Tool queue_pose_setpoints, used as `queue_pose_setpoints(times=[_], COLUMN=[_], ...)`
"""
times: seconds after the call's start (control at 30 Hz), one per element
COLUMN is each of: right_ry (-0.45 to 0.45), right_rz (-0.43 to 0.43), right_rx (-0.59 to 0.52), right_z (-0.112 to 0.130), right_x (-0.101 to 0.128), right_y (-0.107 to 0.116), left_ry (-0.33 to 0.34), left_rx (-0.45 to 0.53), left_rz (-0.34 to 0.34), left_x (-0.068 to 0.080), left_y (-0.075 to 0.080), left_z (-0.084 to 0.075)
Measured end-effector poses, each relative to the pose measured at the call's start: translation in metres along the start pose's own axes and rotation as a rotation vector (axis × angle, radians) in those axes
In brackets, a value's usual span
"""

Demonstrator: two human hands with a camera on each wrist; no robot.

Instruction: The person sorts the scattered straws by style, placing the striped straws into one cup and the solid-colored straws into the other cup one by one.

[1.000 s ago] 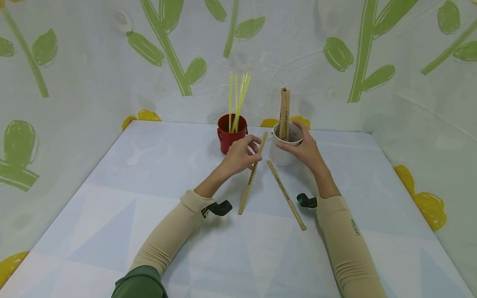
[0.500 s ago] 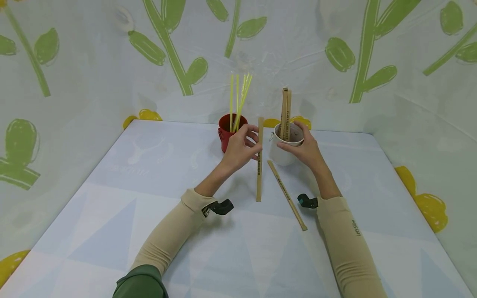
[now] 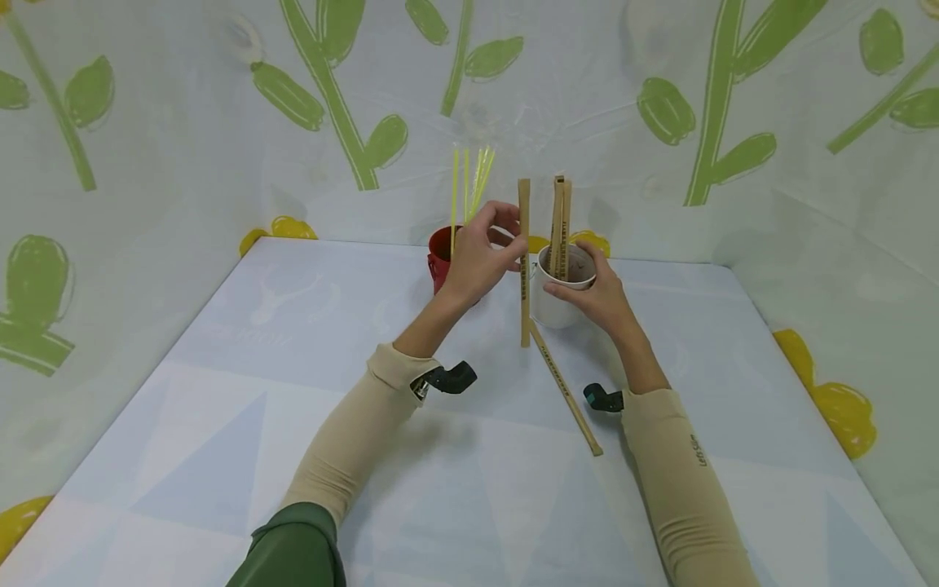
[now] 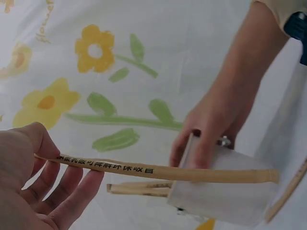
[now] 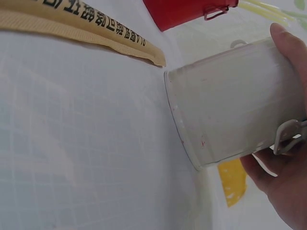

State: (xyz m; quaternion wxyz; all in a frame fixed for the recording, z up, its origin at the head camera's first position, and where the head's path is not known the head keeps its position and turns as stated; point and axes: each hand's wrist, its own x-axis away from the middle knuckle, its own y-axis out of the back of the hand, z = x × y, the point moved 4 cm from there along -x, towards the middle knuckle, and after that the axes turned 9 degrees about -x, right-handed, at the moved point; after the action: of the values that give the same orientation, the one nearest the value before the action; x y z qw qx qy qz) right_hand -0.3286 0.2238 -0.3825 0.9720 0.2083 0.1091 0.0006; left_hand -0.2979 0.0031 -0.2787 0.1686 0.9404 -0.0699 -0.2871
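Held upright in my left hand is a straw in a brown paper wrapper, pinched between thumb and fingers. In the left wrist view dark printed characters run along this wrapped straw. It stands just left of a small white bucket, its lower end above the table. My right hand grips that bucket's rim from the right, thumb at the front. Several wrapped straws stand inside it. Another wrapped straw lies slanted on the table in front.
A red bucket with several yellow-green straws stands at the back, partly hidden behind my left hand. A light blue and white cloth covers the table. A white wall covering printed with plants rises close behind the buckets.
My left hand has moved up and to the right, bringing the wrapped straw from a slant to upright beside the white bucket. My right hand stays on the bucket's rim.
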Motion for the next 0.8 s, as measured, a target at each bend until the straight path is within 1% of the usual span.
queue_pose_setpoints(times=[0.13, 0.3, 0.57, 0.8], right_ry=[-0.001, -0.003, 0.0, 0.005], right_rz=[0.008, 0.014, 0.014, 0.006], right_rx=[-0.005, -0.012, -0.003, 0.008], right_z=[0.0, -0.002, 0.0, -0.001], right_x=[0.0, -0.001, -0.001, -0.002], right_y=[0.0, 0.001, 0.001, 0.002], left_ry=[-0.021, -0.028, -0.041, -0.044], left_rx=[0.001, 0.015, 0.019, 0.028], left_rz=[-0.023, -0.057, -0.103, -0.146], left_x=[-0.013, -0.025, -0.036, -0.046], left_y=[0.003, 0.004, 0.007, 0.008], left_z=[-0.011, -0.017, -0.023, -0.022])
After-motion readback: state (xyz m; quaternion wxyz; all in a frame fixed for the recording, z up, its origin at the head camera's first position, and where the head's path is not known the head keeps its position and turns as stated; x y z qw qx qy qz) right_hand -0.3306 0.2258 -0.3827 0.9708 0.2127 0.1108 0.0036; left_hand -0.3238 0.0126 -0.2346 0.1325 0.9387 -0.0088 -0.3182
